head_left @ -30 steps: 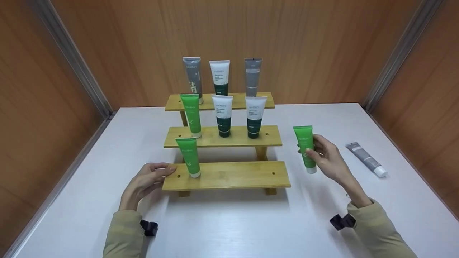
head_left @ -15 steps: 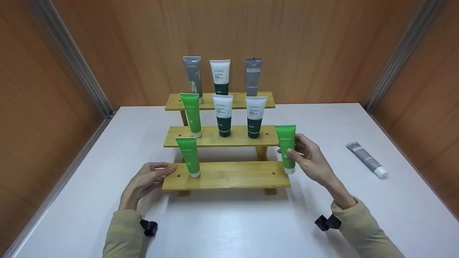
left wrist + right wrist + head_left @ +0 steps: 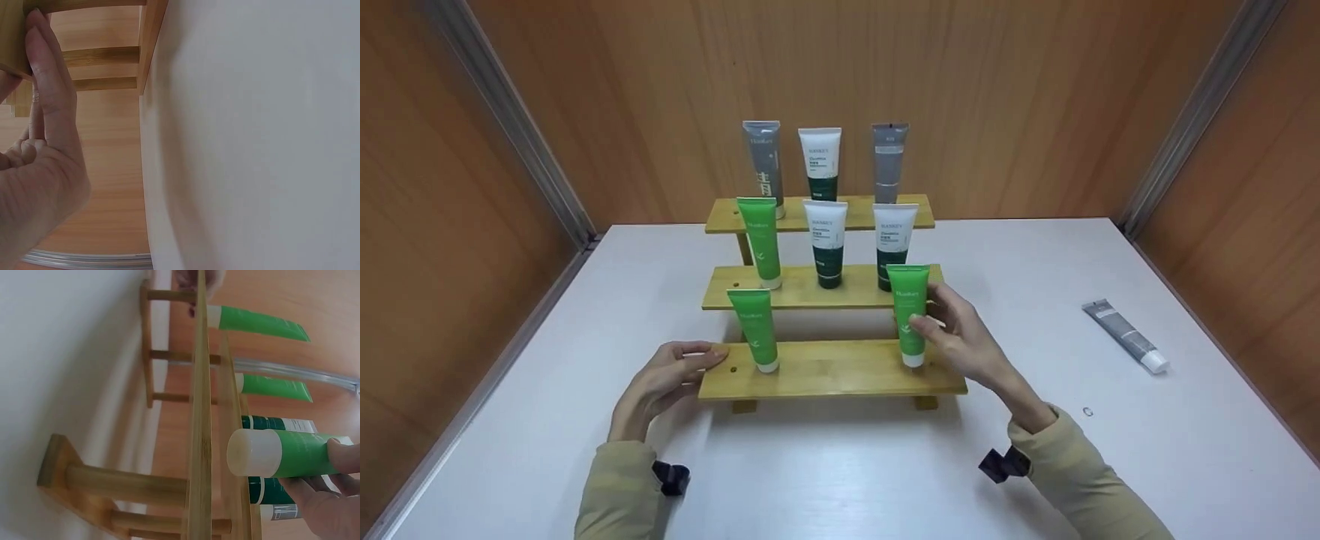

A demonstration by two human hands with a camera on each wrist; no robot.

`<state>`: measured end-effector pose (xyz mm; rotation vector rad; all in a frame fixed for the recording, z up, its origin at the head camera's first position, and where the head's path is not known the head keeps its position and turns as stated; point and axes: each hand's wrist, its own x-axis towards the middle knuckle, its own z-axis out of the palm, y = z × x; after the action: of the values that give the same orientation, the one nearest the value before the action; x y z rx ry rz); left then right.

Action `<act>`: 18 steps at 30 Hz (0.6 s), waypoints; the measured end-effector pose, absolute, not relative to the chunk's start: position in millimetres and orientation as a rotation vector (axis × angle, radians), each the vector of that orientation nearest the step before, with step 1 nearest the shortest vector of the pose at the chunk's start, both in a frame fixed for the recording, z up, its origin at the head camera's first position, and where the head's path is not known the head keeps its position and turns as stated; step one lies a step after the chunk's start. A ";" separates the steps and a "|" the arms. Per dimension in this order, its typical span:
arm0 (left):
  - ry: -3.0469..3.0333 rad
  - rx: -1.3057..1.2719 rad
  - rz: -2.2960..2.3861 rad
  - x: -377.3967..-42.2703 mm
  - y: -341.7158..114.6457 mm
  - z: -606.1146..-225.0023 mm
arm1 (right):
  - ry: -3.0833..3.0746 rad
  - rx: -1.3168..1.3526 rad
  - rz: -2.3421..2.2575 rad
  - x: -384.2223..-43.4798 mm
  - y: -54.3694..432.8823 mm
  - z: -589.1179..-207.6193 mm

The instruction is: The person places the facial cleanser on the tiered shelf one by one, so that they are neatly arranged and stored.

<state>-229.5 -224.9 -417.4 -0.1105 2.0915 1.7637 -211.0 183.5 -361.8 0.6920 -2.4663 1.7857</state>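
My right hand (image 3: 971, 345) pinches a green squeeze tube (image 3: 909, 300) upright, white cap down, over the right part of the bottom step of a three-step wooden display stand (image 3: 836, 373). In the right wrist view a small gap separates the tube's cap (image 3: 253, 453) from the board. My left hand (image 3: 660, 379) grips the left end of that bottom step, thumb on top; in the left wrist view its fingers (image 3: 49, 79) lie against the board. Another green tube (image 3: 755, 330) stands on the left of this step.
The middle step carries a green tube (image 3: 761, 240) and two white-and-dark-green tubes (image 3: 826, 240). On the top step stand two grey tubes (image 3: 763, 161) and a white-and-dark-green one (image 3: 820, 161). A grey tube (image 3: 1125, 335) lies on the white table, near a small ring (image 3: 1087, 412). Wooden panels surround the table.
My right hand has moved left with the green tube, from beside the stand to over the right part of the bottom step. The left hand stays where it was.
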 end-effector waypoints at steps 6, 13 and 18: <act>2.093 -0.116 1.763 -229.3 -224.5 -417.4 | -2.426 0.626 1.833 -212.0 166.3 -358.2; 2.089 -0.086 1.788 -228.9 -225.9 -418.0 | -2.374 0.533 1.870 -210.9 144.6 -357.4; 2.080 -0.082 1.793 -229.5 -225.9 -418.4 | -2.339 0.567 1.906 -211.8 131.1 -362.2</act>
<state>-229.5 -225.9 -418.4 -0.0821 2.0801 1.7930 -211.8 131.1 -362.2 0.5672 -2.3391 1.9059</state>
